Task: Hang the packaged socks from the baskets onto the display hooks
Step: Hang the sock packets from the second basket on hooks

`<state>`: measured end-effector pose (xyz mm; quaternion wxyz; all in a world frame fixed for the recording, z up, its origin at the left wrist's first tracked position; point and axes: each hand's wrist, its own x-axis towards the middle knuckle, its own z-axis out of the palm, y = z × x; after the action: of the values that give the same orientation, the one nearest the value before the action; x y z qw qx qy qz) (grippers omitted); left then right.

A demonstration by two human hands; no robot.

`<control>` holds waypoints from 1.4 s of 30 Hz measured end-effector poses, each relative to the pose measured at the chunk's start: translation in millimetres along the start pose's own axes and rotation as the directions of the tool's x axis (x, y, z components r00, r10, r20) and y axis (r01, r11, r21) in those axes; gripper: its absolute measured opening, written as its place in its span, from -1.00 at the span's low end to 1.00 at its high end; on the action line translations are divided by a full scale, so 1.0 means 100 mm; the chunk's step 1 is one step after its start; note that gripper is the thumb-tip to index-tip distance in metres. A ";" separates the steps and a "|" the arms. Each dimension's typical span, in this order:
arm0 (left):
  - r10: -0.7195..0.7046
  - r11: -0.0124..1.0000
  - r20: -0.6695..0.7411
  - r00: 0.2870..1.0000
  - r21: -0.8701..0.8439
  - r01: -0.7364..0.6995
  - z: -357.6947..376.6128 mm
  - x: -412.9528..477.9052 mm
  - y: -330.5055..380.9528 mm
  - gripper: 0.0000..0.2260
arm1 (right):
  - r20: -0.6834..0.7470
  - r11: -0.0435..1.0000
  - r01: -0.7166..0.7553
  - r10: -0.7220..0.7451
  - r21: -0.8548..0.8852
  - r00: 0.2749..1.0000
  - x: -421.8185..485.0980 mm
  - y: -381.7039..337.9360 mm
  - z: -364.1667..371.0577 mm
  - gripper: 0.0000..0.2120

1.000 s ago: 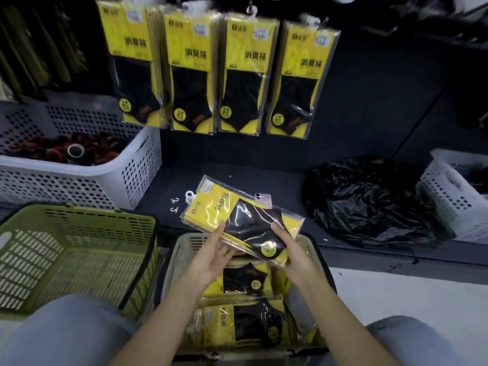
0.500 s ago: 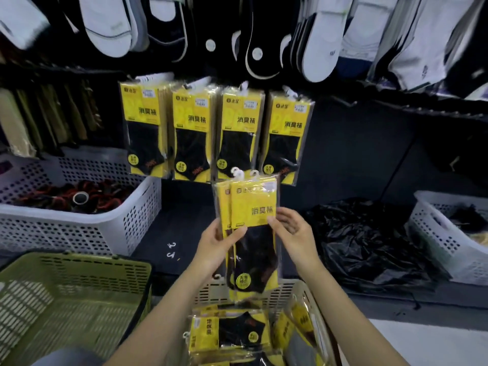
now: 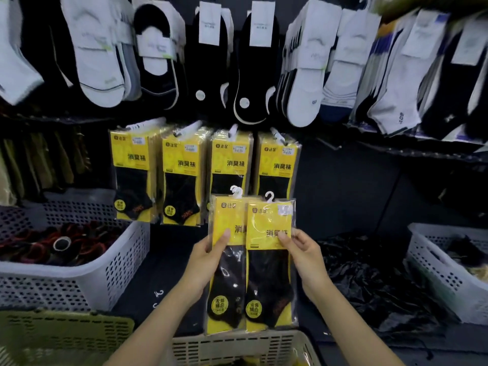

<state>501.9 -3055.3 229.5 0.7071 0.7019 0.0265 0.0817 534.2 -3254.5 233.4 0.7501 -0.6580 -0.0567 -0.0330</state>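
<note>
Two sock packs (image 3: 268, 291) upright over the basket (image 3: 237, 342), left grip (image 3: 208, 262) and right grip (image 3: 307, 260) each pinching a side edge; likely light, floppy, slick film, so hold by the card top.

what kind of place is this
Probably a sock shop's display wall: tagged white and black socks hang in rows, yellow plastic sock packets hang below, and the left hand and right hand hold two more such packets.

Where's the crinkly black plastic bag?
The black plastic bag lies crumpled low on the right of the head view, between the right hand, which holds the yellow sock packs, and the white basket at the right edge.
</note>
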 end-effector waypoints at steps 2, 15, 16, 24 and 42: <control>0.058 0.998 -0.056 0.997 0.015 -0.057 -0.05 0.14 0.11 -0.80 | -0.088 1.000 0.020 -0.019 0.016 0.996 0.18 -0.10 -0.05 -0.88; 0.168 0.986 -0.220 0.961 0.049 -0.162 -0.31 0.85 0.48 -0.70 | -0.192 0.984 0.123 -0.146 -0.127 0.970 1.36 -0.58 -0.05 -0.81; 0.165 0.986 -0.224 0.960 0.055 -0.157 -0.32 0.87 0.48 -0.66 | -0.192 0.984 0.119 -0.143 -0.132 0.971 1.40 -0.57 -0.03 -0.80; 0.146 0.989 -0.212 0.966 0.028 -0.143 -0.27 0.89 0.47 -0.69 | -0.419 0.991 -0.019 -0.038 -0.131 0.907 1.69 -0.42 0.02 -0.75; 0.089 0.989 -0.164 0.982 -0.106 -0.108 0.22 0.41 0.60 -0.56 | 0.118 0.990 0.053 -0.038 -0.132 0.992 0.46 -0.63 0.40 -0.68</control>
<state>540.6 -3071.2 293.0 0.7368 0.6519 0.0432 0.1736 570.2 -3221.9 305.9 0.6984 -0.7066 -0.1126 -0.0157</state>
